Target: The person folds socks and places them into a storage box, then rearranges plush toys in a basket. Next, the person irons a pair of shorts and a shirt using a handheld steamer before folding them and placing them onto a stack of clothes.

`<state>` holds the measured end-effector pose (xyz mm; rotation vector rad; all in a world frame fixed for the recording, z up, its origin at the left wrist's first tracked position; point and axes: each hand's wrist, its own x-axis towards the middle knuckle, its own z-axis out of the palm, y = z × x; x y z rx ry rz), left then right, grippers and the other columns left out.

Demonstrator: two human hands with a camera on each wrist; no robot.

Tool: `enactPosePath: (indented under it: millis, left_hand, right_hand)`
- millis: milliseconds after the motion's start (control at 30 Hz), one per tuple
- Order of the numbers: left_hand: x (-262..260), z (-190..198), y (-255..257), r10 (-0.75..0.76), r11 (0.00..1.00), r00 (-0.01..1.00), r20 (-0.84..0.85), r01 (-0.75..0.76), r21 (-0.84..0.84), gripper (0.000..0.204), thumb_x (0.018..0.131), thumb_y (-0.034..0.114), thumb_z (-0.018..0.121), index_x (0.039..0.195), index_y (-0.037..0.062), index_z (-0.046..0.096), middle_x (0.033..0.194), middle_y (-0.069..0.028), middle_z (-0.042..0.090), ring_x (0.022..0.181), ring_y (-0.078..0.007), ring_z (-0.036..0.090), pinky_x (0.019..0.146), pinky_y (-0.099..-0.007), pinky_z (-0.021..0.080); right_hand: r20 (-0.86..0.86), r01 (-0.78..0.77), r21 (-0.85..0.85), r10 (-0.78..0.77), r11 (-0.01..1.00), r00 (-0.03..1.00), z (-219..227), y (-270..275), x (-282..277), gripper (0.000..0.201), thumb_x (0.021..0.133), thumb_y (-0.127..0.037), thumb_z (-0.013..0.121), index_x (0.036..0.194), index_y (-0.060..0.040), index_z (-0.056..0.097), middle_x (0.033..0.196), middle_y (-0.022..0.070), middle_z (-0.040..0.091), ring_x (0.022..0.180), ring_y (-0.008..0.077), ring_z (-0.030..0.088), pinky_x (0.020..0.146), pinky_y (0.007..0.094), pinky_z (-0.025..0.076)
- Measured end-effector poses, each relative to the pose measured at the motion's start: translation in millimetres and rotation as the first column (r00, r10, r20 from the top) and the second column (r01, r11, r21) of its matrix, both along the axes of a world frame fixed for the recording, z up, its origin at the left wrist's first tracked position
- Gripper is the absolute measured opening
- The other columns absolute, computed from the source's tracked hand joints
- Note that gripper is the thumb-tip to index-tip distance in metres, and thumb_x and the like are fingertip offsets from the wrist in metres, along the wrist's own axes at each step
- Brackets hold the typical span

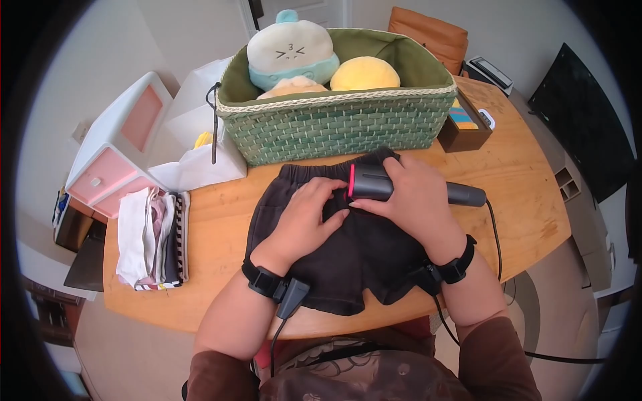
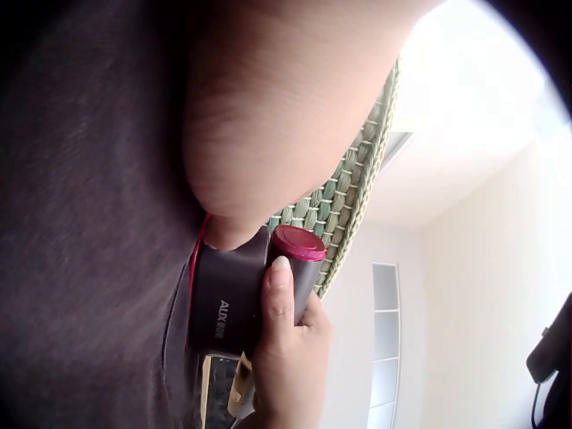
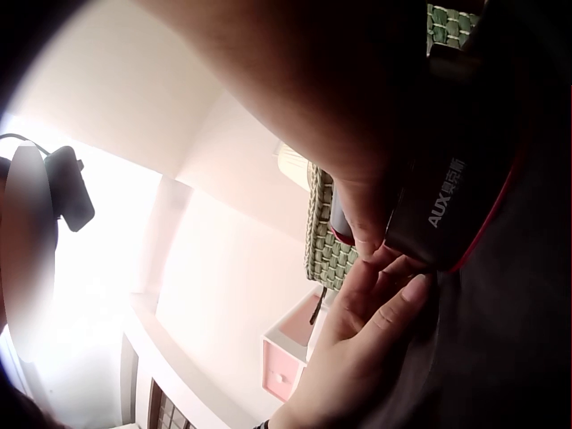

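A pair of black shorts (image 1: 361,247) with a gathered waistband lies spread on the table. My right hand (image 1: 418,200) grips a dark grey handheld garment steamer (image 1: 370,182) marked AUX, its pink-edged face down against the cloth near the waistband. In the left wrist view the right thumb lies along the steamer's round part with a magenta cap (image 2: 299,241). My left hand (image 1: 301,220) rests on the shorts just left of the steamer, fingers loosely bent and fingertips close to its pink edge. From the right wrist, the left hand (image 3: 357,349) appears beside the steamer's front end.
A green woven basket (image 1: 334,130) with plush toys stands behind the shorts. At the left are folded clothes (image 1: 150,237), a white-and-pink drawer box (image 1: 110,170) and a white container (image 1: 200,164). A brown box (image 1: 468,134) sits back right. The steamer's cord (image 1: 495,234) runs over the table's right side.
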<state>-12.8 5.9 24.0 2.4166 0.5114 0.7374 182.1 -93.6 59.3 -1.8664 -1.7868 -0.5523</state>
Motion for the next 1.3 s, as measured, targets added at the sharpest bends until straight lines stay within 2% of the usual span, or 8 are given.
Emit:
enactPosePath:
  millis: [167, 233, 367, 633, 833, 1300]
  left_hand:
    - [0.4, 0.9, -0.4, 0.005, 1.0, 1.0, -0.011, -0.005, 0.001, 0.047, 0.082, 0.009, 0.073, 0.125, 0.0026, 0.054, 0.115, -0.0124, 0.057, 0.1, -0.0263, 0.061, 0.085, -0.0354, 0.05]
    - [1.2, 1.3, -0.8, 0.014, 0.999, 1.0, -0.018, -0.014, -0.036, 0.047, 0.082, 0.008, 0.073, 0.125, 0.0028, 0.054, 0.114, -0.0114, 0.057, 0.1, -0.0246, 0.06, 0.083, -0.0337, 0.051]
    - [1.5, 2.0, -1.7, 0.015, 1.0, 1.0, -0.02, -0.015, -0.025, 0.047, 0.082, 0.008, 0.073, 0.125, 0.0029, 0.054, 0.112, -0.0107, 0.057, 0.1, -0.0231, 0.06, 0.081, -0.0326, 0.051]
    - [1.6, 3.9, -3.9, 0.029, 0.999, 0.999, -0.032, -0.03, -0.032, 0.044, 0.083, 0.008, 0.073, 0.123, 0.0015, 0.055, 0.111, -0.0112, 0.056, 0.1, -0.0233, 0.059, 0.087, -0.0328, 0.049]
    - [2.7, 0.9, -1.8, 0.021, 1.0, 0.999, -0.026, -0.021, -0.014, 0.045, 0.082, 0.007, 0.073, 0.122, 0.0014, 0.055, 0.112, -0.0116, 0.056, 0.099, -0.024, 0.058, 0.088, -0.034, 0.049]
    - [2.0, 0.7, -2.6, 0.02, 1.0, 0.999, -0.027, -0.02, 0.015, 0.046, 0.082, 0.01, 0.074, 0.123, 0.0016, 0.055, 0.112, -0.0123, 0.056, 0.099, -0.0254, 0.06, 0.087, -0.035, 0.049]
  right_hand:
    - [-0.011, -0.035, 0.018, 0.035, 0.999, 0.999, -1.3, 1.9, 1.8, 0.065, 0.061, -0.063, 0.08, 0.082, -0.0041, 0.062, 0.076, 0.0097, 0.057, 0.072, 0.0263, 0.063, 0.063, 0.0354, 0.051]
    - [-0.075, -0.025, -0.067, 0.02, 0.997, 0.997, 1.0, 0.5, 0.4, 0.066, 0.063, -0.056, 0.082, 0.096, -0.0011, 0.065, 0.084, 0.0132, 0.062, 0.078, 0.0312, 0.064, 0.069, 0.0388, 0.052]
    - [-0.077, -0.02, -0.075, 0.015, 0.997, 0.997, 0.7, 0.1, 0.5, 0.065, 0.063, -0.057, 0.082, 0.094, -0.0019, 0.063, 0.083, 0.0129, 0.062, 0.078, 0.0308, 0.064, 0.068, 0.0383, 0.052]
    - [-0.103, -0.029, -0.012, 0.027, 1.0, 0.994, -1.2, -0.3, 0.1, 0.065, 0.062, -0.058, 0.082, 0.09, -0.0032, 0.062, 0.08, 0.0115, 0.059, 0.077, 0.0291, 0.063, 0.066, 0.0376, 0.052]
    - [-0.099, -0.024, -0.047, 0.019, 0.999, 0.995, 1.0, -0.7, 0.8, 0.065, 0.062, -0.06, 0.081, 0.087, -0.0036, 0.061, 0.08, 0.0112, 0.059, 0.076, 0.0288, 0.063, 0.065, 0.0375, 0.052]
    - [-0.078, -0.026, -0.012, 0.025, 1.0, 0.997, -2.1, -2.2, 0.7, 0.061, 0.064, -0.06, 0.079, 0.087, -0.0052, 0.062, 0.08, 0.009, 0.059, 0.076, 0.0269, 0.063, 0.066, 0.0362, 0.052]
